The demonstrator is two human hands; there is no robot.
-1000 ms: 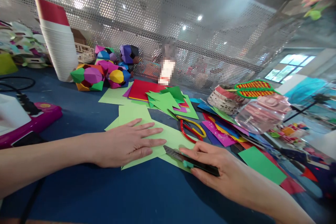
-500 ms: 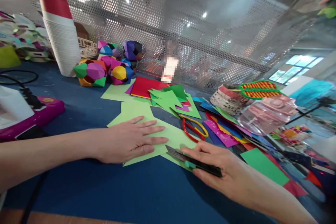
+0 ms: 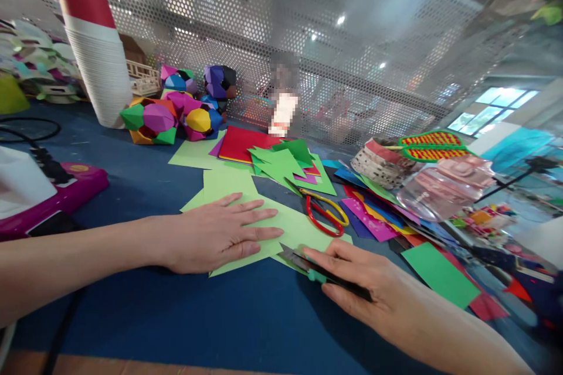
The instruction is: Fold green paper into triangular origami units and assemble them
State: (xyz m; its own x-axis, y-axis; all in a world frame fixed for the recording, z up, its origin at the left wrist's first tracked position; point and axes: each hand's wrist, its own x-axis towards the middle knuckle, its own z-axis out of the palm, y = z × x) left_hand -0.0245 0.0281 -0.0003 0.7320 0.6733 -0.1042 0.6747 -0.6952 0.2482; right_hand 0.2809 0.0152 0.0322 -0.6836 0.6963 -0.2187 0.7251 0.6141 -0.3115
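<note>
Light green paper [image 3: 294, 220] lies in overlapping pieces on the blue tabletop [image 3: 246, 319]. My left hand [image 3: 220, 234] presses flat on it, fingers spread. In my right hand [image 3: 365, 278] is a black utility knife [image 3: 329, 278] with a teal slider. Its blade points left, with the tip at the paper near my left fingertips; whether it touches the paper I cannot tell. Just beyond my right hand, scissors [image 3: 328, 214] with red and yellow handles rest partly over the green paper.
Coloured paper [image 3: 250, 143] and green offcuts lie behind my hands. Folded paper balls [image 3: 160, 120] and stacked paper cups [image 3: 101, 70] stand at back left, a purple power strip [image 3: 88, 179] at left. A pink bottle [image 3: 444, 187] and a glue gun [image 3: 519, 269] are on the right.
The knife and my right hand have barely shifted; the paper's right corner now shows beyond my right fingers. My left hand stays in place. The view has tilted slightly.
</note>
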